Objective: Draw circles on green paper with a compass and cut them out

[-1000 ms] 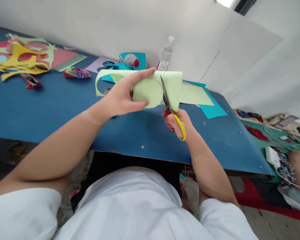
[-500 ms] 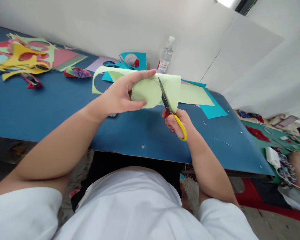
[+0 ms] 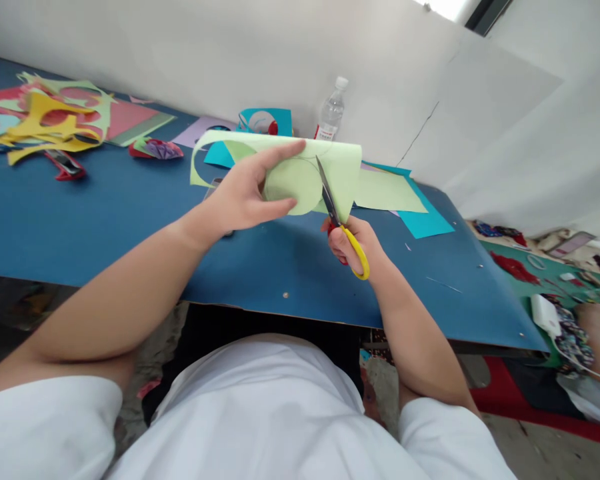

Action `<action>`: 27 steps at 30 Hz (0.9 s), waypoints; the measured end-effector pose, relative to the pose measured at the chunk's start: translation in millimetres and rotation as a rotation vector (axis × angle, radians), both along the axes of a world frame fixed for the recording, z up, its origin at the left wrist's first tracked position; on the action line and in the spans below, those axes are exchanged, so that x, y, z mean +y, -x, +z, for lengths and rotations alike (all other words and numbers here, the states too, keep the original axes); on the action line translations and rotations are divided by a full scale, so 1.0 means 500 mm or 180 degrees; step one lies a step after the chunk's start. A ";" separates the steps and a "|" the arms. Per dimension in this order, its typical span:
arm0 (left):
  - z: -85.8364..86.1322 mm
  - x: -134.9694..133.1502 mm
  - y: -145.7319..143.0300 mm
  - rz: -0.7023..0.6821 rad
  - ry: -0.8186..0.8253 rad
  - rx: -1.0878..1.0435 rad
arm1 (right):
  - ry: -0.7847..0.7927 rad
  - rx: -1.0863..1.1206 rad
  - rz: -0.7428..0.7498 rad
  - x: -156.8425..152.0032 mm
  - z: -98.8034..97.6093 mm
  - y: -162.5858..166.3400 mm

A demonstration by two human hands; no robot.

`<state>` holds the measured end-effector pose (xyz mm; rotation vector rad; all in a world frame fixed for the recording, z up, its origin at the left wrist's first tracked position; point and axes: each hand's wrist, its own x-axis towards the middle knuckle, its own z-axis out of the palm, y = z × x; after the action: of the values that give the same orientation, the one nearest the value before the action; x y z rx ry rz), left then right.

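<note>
My left hand (image 3: 253, 187) grips a sheet of light green paper (image 3: 344, 163) above the table, thumb below and fingers along the top. A circle is drawn on the paper, and its lower rim is partly cut free. A round hole shows at the sheet's left end. My right hand (image 3: 353, 243) is closed round the handles of a pair of scissors (image 3: 331, 200) with yellow and red grips. Their dark blades point up and lie against the paper at the circle's right edge.
On the blue table (image 3: 260, 267), yellow paper scraps (image 3: 45, 123) and a red utility knife (image 3: 67, 165) lie at left. A plastic bottle (image 3: 330, 113) stands by the wall. Blue paper (image 3: 425, 220) lies at right. Another person's hand (image 3: 597, 313) is at a green table.
The paper's left end has shifted slightly right, and the scissors have moved a little left. Both hands keep their hold.
</note>
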<state>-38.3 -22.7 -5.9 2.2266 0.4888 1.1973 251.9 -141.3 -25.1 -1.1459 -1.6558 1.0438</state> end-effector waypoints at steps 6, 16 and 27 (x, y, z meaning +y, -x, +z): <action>-0.014 -0.014 -0.005 0.0545 -0.0700 0.0104 | 0.0486 0.0354 0.0094 -0.002 0.008 0.014; -0.027 -0.023 -0.014 0.0809 -0.0725 0.0066 | 0.0680 0.0609 0.0412 0.008 0.006 0.031; -0.012 -0.039 -0.018 0.0858 -0.0540 0.0130 | 0.0564 0.0450 0.0563 0.014 -0.012 0.029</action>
<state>-29.1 -42.1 -11.6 2.3886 0.7482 1.3754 237.4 -134.2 -31.2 -1.0248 -1.5987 1.3753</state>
